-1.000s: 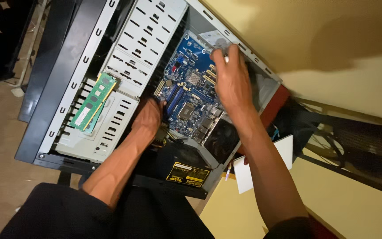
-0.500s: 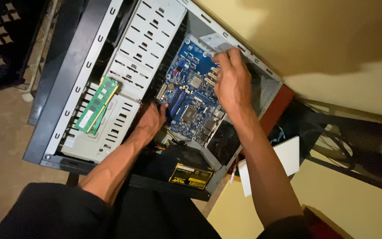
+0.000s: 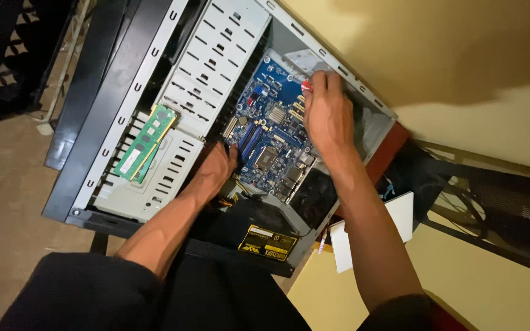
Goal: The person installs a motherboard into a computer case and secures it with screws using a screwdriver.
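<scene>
Fingertips of the right hand [image 3: 327,113] are lying out of sight behind its own back, so whether they are pinching the small red piece [image 3: 306,86] showing at the knuckles cannot be told. That hand is hovering over the upper edge of the blue motherboard [image 3: 271,144], which is sitting inside the open computer case [image 3: 173,92] lying on its side. The left hand [image 3: 217,167] is reaching in at the board's lower left edge; its fingers are curling down into shadow, and their grip cannot be made out either. Two green memory sticks [image 3: 144,142] are resting on the pale perforated drive cage [image 3: 216,67], well apart from both hands. A black power supply [image 3: 259,224] is sitting at the case's near end, carrying a rectangular yellow-and-black label [image 3: 267,243] whose print is too small to read. A white flat card [image 3: 372,230] is lying just beside the case on the yellow surface [image 3: 473,282]. The case's far-left panel is being cut off by the frame.
</scene>
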